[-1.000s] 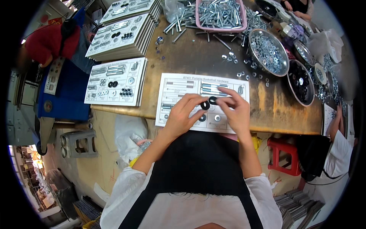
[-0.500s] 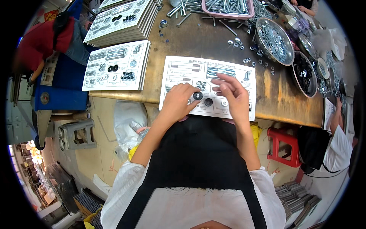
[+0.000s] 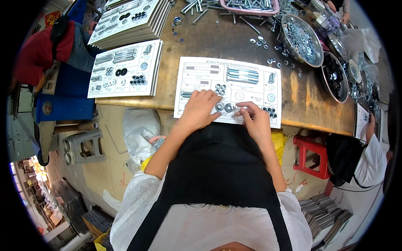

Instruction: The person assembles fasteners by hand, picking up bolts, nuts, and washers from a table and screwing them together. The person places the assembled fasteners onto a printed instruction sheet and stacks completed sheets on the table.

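Observation:
A white printed hardware card [image 3: 201,62] lies at the table's near edge, bearing bolts [image 3: 243,75], a group of nuts [image 3: 220,88] and small black caps [image 3: 270,112]. My left hand [image 3: 200,108] rests on its lower left part, fingers apart, index and thumb beside two dark grey rings [image 3: 229,108]; whether these are printed or real I cannot tell. To their right is my right hand [image 3: 256,120], fingers curled, thumb and index tips close together low over the card. What they pinch, if anything, is too small to make out.
Stacked cards [image 3: 121,69] stand at the left. A pink tray of bolts [image 3: 251,11], a metal bowl of washers [image 3: 303,62] and a bowl of black parts [image 3: 335,81] are at the far right, with loose nuts nearby. A red stool [image 3: 312,157] stands right; other people are at both sides.
The black washer between my left finger and thumb no longer shows there. My right hand has come down toward the card's lower edge, its fingers drawing together. The view has shifted slightly.

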Demonstrator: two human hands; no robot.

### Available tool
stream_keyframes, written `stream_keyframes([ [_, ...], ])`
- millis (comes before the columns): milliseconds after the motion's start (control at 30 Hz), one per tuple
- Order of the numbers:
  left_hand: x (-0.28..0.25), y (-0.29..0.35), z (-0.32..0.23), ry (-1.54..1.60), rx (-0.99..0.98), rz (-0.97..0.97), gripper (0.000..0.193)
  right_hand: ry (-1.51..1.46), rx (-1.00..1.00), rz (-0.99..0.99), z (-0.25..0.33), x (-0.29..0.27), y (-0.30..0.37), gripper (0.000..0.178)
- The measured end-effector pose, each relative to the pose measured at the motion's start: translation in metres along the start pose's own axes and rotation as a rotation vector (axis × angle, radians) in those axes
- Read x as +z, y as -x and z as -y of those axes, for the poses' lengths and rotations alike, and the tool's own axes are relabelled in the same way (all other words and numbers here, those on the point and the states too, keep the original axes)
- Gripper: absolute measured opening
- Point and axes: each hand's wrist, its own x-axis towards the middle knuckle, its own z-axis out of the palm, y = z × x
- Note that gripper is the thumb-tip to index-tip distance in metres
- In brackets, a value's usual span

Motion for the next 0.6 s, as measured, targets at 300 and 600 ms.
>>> stream_keyframes([
  [300,-0.039,0.037,0.061,0.004,-0.421,-0.321,0.019,-0.097,-0.076,-0.171,-0.015,-0.026,-0.014,0.018],
  [600,-0.033,0.036,0.046,0.181,-0.404,-0.256,0.025,0.059,-0.168,-0.210,-0.009,-0.018,-0.014,0.019],
])
